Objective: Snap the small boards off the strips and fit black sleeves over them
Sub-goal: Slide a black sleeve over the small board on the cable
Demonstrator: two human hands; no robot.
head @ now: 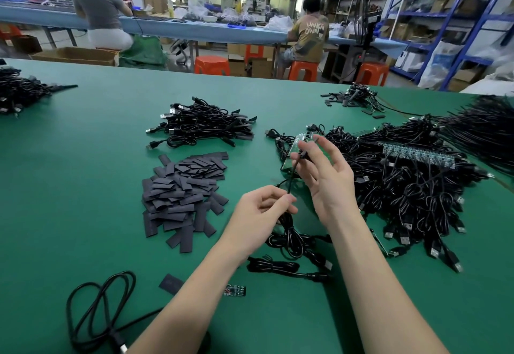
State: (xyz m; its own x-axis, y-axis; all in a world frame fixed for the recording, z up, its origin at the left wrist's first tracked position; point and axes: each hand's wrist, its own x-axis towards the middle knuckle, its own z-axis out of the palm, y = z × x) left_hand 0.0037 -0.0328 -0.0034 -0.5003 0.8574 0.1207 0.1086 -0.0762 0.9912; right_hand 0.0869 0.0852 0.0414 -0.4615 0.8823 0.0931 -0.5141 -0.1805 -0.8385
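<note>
My left hand (pixel 262 209) pinches a thin black cable (pixel 290 175) between thumb and forefinger above the green table (pixel 69 187). My right hand (pixel 326 175) holds the cable's upper end in its thumb and fingertips, the other fingers spread. Behind that hand a green board strip (pixel 294 150) lies against a large tangle of black cables (pixel 403 187); a second strip (pixel 417 156) lies across that tangle. A pile of flat black sleeves (pixel 183 192) sits left of my hands. One snapped-off small board (pixel 235 289) and a single sleeve (pixel 171 284) lie near my left forearm.
A bundle of sleeved USB cables (pixel 205 125) lies behind the sleeve pile. Loose cable coils (pixel 289 253) sit under my hands, another loop (pixel 100 312) at front left. More cable heaps occupy the far left (pixel 19 92) and right (pixel 484 128). People sit at benches beyond.
</note>
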